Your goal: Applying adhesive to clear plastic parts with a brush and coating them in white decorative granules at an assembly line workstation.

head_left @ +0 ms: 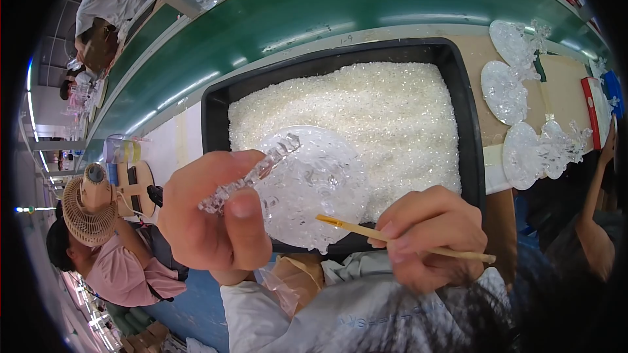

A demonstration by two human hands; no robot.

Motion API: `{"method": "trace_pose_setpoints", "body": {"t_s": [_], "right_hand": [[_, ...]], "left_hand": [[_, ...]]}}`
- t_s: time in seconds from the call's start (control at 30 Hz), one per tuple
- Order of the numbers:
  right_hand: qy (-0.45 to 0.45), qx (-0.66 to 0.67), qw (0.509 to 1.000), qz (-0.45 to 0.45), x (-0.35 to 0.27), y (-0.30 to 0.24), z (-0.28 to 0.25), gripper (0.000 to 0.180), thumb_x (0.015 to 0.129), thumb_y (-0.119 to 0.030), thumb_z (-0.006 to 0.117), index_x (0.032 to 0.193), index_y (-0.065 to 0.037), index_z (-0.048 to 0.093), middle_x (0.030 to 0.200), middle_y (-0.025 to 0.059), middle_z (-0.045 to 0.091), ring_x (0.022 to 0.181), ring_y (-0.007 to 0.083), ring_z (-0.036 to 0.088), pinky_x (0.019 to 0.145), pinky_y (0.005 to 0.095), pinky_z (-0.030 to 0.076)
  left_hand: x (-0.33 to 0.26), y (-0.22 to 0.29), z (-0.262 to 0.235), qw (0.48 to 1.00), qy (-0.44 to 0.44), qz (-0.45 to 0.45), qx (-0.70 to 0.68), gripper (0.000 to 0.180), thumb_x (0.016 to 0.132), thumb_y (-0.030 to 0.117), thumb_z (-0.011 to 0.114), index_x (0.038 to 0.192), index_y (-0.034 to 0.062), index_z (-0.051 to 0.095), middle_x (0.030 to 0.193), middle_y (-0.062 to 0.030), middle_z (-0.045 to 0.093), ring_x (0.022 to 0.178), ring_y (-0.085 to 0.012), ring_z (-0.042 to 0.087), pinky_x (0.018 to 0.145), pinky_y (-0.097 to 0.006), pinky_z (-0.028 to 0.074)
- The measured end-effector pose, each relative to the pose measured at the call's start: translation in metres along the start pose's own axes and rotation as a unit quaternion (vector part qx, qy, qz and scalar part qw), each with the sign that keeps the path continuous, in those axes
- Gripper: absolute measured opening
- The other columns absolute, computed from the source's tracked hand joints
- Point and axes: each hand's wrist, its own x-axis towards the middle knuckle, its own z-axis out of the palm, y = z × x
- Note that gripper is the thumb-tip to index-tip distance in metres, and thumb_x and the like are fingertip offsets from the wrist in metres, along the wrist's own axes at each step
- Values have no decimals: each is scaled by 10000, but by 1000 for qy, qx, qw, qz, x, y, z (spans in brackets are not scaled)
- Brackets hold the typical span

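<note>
My left hand (209,222) is closed, with thumb and fingers pinching a clear, faceted stem-like piece (265,167). Just beyond that piece is a clear round disc (327,183) with a bumpy, glittering surface; I cannot tell whether the two are joined. Between the fingertips of my right hand (435,235) is a thin wooden stick (353,227) with an amber-coloured tip. This tip points left, over the lower part of the disc. Behind the disc lies a black tray (476,150) filled with sparkling whitish granules (405,111).
Several clear disc-shaped ornaments (505,91) stand on the board at right, near a red box (594,108). A green conveyor belt (314,13) runs behind the tray. At left are a beige fan (91,209) and a person in pink (124,268). Another person's arm (596,196) shows at right.
</note>
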Motion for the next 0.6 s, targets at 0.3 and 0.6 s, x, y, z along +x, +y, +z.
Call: {"method": "trace_pose_setpoints", "body": {"t_s": [0.3,0.6], "right_hand": [[37,11,999,-15,-6,1,-4,160,723,18,726,850,-4,630,849,160,620,635,224,650,534,287,546],[127,41,974,-181,-16,12,-12,170,695,2,749,826,-13,641,914,201,647,653,256,648,531,318,540]], "left_hand": [[-1,-3,10,996,43,-26,-73,265,939,166,607,997,-93,605,897,-188,673,685,-215,650,623,-295,509],[8,-14,-2,993,-25,12,-118,304,959,277,617,907,-19,567,726,-168,686,626,-200,559,600,-310,463]]}}
